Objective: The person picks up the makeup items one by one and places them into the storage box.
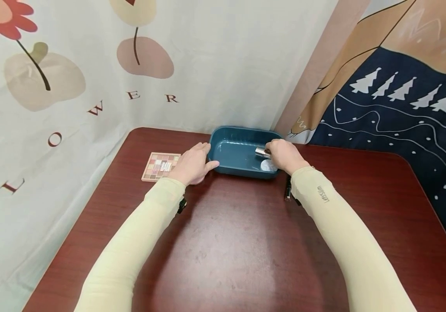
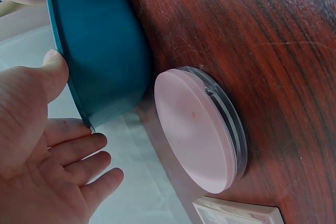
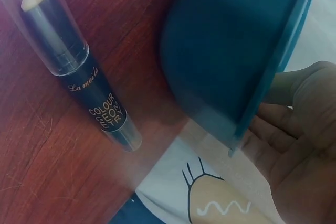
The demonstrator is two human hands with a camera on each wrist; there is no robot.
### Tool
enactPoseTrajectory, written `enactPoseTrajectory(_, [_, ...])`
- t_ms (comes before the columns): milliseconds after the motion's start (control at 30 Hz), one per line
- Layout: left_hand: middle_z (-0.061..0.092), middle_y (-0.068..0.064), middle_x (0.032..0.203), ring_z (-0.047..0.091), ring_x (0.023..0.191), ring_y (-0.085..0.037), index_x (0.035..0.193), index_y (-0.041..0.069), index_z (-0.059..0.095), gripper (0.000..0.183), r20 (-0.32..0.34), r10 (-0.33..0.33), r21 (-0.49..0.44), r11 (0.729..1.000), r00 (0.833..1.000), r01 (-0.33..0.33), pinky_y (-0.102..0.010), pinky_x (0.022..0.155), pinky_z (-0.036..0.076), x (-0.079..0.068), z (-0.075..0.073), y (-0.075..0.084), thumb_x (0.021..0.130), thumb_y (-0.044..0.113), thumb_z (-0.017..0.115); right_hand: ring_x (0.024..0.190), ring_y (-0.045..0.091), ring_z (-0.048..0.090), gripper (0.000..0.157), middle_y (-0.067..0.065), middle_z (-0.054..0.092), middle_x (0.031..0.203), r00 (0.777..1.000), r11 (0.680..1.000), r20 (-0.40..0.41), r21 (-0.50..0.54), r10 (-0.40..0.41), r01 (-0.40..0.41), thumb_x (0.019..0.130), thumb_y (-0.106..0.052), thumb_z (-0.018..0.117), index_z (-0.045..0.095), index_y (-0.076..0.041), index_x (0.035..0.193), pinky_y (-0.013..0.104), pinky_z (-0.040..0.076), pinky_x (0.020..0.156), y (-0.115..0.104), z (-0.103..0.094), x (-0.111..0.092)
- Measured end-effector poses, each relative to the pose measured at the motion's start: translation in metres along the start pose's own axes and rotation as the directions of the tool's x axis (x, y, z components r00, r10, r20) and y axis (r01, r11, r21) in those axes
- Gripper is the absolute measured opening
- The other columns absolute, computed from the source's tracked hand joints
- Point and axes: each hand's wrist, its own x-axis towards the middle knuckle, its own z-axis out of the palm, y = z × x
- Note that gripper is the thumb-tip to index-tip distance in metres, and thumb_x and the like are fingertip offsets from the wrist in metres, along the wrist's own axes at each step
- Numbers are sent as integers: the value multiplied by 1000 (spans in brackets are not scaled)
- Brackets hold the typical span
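Note:
A blue rectangular basin (image 1: 234, 156) stands near the table's back edge. At its left end, my left hand (image 1: 192, 164) touches the rim with thumb and index finger, the other fingers relaxed. Reaching over the right end, my right hand (image 1: 284, 155) holds a short, shiny silver tube (image 1: 262, 152) inside the basin. A whitish round item (image 1: 268, 165) lies on the basin floor below that hand. Beneath my left hand is a round pink compact (image 2: 194, 129) with a clear base. In the right wrist view, the basin wall hides the right fingertips.
An eyeshadow palette (image 1: 159, 167) lies left of the basin. Right of it, a black double-ended concealer stick (image 3: 94, 87) with clear caps rests on the brown table (image 1: 223, 242). Patterned curtains (image 1: 215, 65) hang right behind the table.

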Motion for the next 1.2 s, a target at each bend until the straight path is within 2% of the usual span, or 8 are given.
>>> enactPoseTrajectory(333, [35,-21,164,28,155,-33,159,-5,32,75,2,-6,7,1000,1000,6,-44,127,25,1,-2,1,106,44,55,95,30,66,26,20,72,111,1000,998,18,-57,5,-4,94,6,62,74,2,116,47,58,88,-2,2,6])
enactPoseTrajectory(533, [37,-22,163,29,155,-34,158,-5,34,74,-11,2,5,1000,1000,-2,-44,127,25,1,-3,1,106,43,56,93,28,65,24,19,73,110,1000,998,27,-61,12,-10,93,6,63,75,1,114,46,58,87,-2,4,8])
enactPoseTrajectory(733, [36,-21,164,28,155,-33,158,-5,33,75,4,-4,10,1000,1000,4,-43,127,24,0,-4,3,106,44,56,91,28,66,21,18,73,107,1000,997,17,-73,3,-2,94,5,64,76,0,110,46,59,85,-1,6,7])
enactPoseTrajectory(1200, [34,-20,165,27,156,-33,159,-4,32,75,15,-16,19,1000,1000,16,-43,127,24,0,0,1,106,45,55,88,26,64,18,17,73,104,997,995,78,-98,17,-9,97,2,62,75,0,108,45,59,85,-2,11,11])
